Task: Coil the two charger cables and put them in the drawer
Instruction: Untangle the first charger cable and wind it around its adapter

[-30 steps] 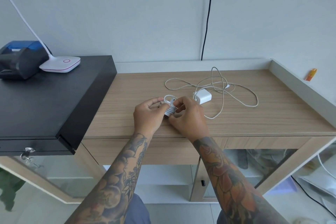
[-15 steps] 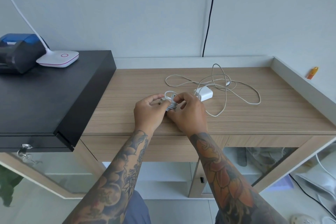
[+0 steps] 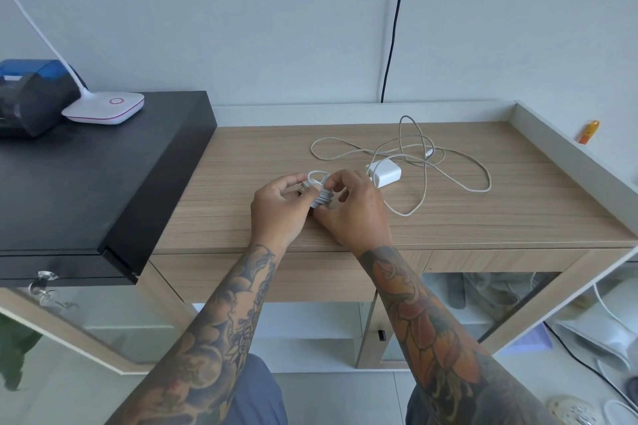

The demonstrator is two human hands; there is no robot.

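Both my hands, left (image 3: 276,214) and right (image 3: 355,214), pinch the coil (image 3: 320,193) in curled fingers just above the surface (image 3: 241,166). Loose grip here, it springs open. Second cable (image 3: 445,169) sprawls uncoiled behind.

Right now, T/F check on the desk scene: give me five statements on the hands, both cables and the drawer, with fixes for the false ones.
1. Both hands hold a small coiled cable between them. True: the left hand and right hand both grip it above the desk top.
2. The second cable is already coiled. False: it lies in loose loops on the desk.
3. A white charger brick sits just beyond the right hand. True.
4. The desk drawer stands open. False: its front is flush under the desk top.
5. The white lamp base stands on the wooden desk. False: it stands on the black box.
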